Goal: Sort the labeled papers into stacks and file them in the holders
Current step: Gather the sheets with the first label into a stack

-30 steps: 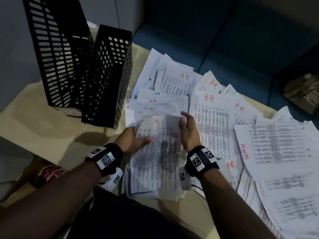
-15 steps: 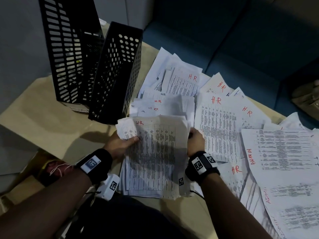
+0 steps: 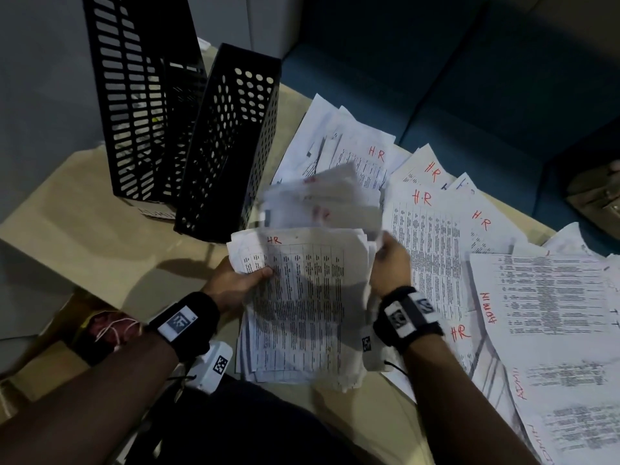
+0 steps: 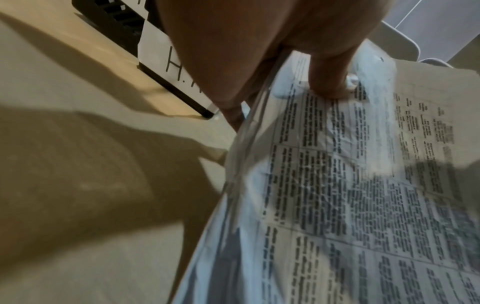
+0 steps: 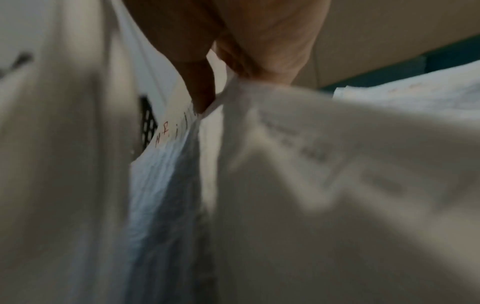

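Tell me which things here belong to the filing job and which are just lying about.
Job: HR stack gripped by left hand and right hand; loose HR sheets; ADMIN sheets; two black holders.

Lying about: tan bag on blue sofa; red bundle below table.

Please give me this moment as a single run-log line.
stage: stacking HR papers | left hand: holds HR stack | right hand: holds stack's right edge | holders: upright, behind | ADMIN sheets: unsorted, right

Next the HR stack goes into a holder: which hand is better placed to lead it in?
Probably the left hand: it grips the HR stack on the edge nearest the holders; the right hand holds the far edge.
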Motion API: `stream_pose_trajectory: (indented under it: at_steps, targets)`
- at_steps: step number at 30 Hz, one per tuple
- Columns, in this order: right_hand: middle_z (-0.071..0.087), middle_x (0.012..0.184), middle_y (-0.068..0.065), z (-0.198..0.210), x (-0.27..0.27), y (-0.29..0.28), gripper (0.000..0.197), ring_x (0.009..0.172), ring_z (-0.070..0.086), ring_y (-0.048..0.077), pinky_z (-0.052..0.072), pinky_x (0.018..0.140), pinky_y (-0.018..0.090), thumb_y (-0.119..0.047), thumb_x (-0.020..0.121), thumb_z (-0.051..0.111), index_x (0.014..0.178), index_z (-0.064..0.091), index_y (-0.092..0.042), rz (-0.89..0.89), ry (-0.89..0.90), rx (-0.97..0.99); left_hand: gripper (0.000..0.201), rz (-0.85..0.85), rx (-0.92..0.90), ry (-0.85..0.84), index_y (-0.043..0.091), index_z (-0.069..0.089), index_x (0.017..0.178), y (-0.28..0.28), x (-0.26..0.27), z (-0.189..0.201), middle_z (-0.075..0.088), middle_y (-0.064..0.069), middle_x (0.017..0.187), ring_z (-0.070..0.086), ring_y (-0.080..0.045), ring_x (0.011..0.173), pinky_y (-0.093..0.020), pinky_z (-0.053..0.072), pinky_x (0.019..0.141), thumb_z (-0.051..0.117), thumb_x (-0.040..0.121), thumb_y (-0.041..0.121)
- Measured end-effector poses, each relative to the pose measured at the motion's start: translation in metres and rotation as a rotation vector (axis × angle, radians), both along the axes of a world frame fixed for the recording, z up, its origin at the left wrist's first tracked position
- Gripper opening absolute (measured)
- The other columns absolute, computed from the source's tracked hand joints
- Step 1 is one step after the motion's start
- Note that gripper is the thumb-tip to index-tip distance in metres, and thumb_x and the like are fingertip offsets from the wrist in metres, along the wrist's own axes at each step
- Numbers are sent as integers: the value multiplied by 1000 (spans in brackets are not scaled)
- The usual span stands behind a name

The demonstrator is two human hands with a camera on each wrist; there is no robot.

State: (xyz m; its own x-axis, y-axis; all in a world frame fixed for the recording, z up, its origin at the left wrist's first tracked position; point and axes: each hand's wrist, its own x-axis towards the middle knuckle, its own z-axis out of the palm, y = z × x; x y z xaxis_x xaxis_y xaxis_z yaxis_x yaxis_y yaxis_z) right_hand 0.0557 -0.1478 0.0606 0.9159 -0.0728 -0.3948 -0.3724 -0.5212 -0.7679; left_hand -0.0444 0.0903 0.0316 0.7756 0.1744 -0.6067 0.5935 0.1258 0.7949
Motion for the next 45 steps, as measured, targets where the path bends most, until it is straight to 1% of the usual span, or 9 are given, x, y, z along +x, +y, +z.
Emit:
stream_pose_trajectory:
  at_steps: [9,12,16,22,27,34,37,42,45]
  targets:
    - [61,92,14,166,55,-134,4,75,61,-4,52,75,18,-22,90,61,93,60,-25,-133,-764,-47,16,-131,291,-92,11,61,102,-17,36,13,67,-4,84,56,3,60,-13,41,54,56,96,25]
    - [64,96,20,140,60,-139,34,80,62,13,49,72,32,-29,88,62,104,63,1,-211,-742,99,45,-147,359,-24,-1,55,123,-24,55,5,65,-11,93,61,-20,81,-19,42,66,55,96,35]
    - [69,104,16,47,36,-115,48,93,62,22,47,74,25,-47,83,61,109,63,-7,-187,-425,-74,51,-138,359,46,-3,51,129,-38,71,1,62,-16,115,59,-31,106,-25,38,77,52,97,37]
    - [50,66,-7,-40,-18,-55,29,63,49,16,29,55,21,-38,96,51,88,52,-10,-91,-89,-110,38,-60,278,11,11,62,93,-38,73,5,58,-8,93,55,-19,83,-15,39,58,38,102,39]
    - [49,78,-5,-60,-20,-32,31,81,49,18,36,64,24,-38,99,44,102,49,-7,38,60,-145,42,-89,236,-85,9,52,132,-40,69,8,59,-3,124,54,-17,116,-23,38,91,60,93,24]
    - [41,137,7,-41,-5,-27,75,127,40,17,37,109,39,-41,79,72,138,33,-17,8,-249,-55,23,-331,214,-12,27,54,108,-27,54,14,59,19,91,58,-8,88,-28,44,83,66,90,20]
    - [26,148,5,-29,2,-23,80,128,35,16,36,105,34,-41,81,70,146,25,-27,277,-312,-104,24,-363,181,-17,30,53,102,-24,42,12,59,21,89,57,1,83,-21,47,72,64,90,13]
    - [37,146,3,-39,6,-11,65,135,35,25,26,111,57,-53,85,57,143,34,-33,604,-286,-568,41,-370,242,-52,29,51,119,-18,36,1,65,6,104,61,-6,88,-22,49,71,63,88,5]
    - [41,147,-1,-43,3,1,63,143,22,21,6,114,56,-56,90,46,144,34,-26,695,-287,-704,62,-385,293,-92,22,39,140,-15,41,-9,54,3,128,54,-15,114,-29,42,93,66,86,5]
